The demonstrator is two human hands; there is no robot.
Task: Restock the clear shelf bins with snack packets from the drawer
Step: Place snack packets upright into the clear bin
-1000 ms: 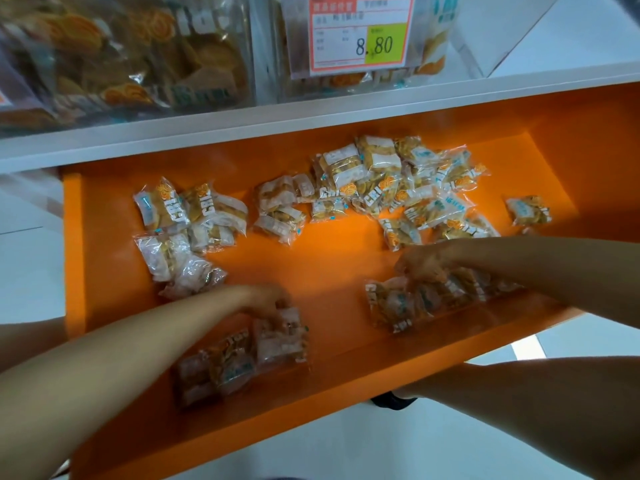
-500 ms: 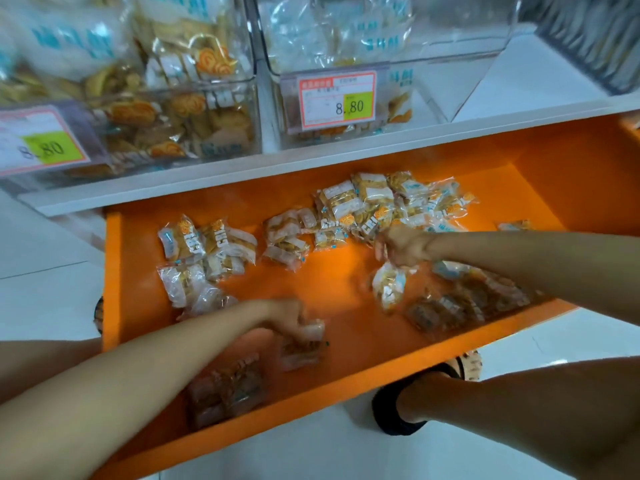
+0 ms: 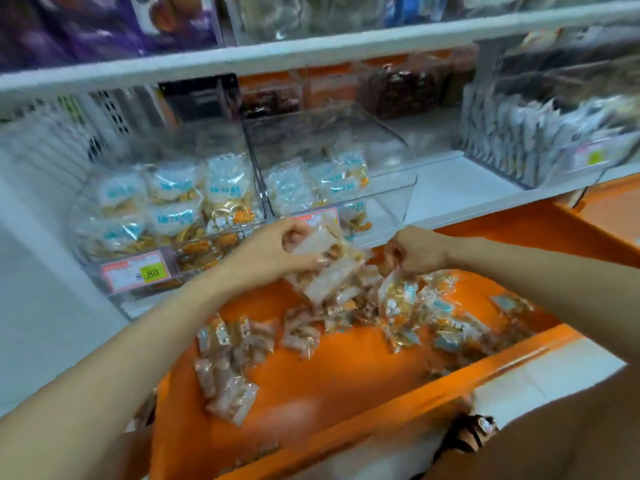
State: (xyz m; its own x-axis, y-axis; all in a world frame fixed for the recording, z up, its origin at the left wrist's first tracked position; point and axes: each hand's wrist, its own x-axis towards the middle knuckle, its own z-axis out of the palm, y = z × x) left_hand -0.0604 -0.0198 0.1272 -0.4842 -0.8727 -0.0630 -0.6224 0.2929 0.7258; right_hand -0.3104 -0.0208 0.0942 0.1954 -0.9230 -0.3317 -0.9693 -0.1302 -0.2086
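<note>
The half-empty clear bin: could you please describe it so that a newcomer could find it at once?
Start at the open orange drawer and look to the white shelf just above it. Two clear bins stand side by side there; you want the right bin. Unlike the packed left bin, its right half is bare.
</note>
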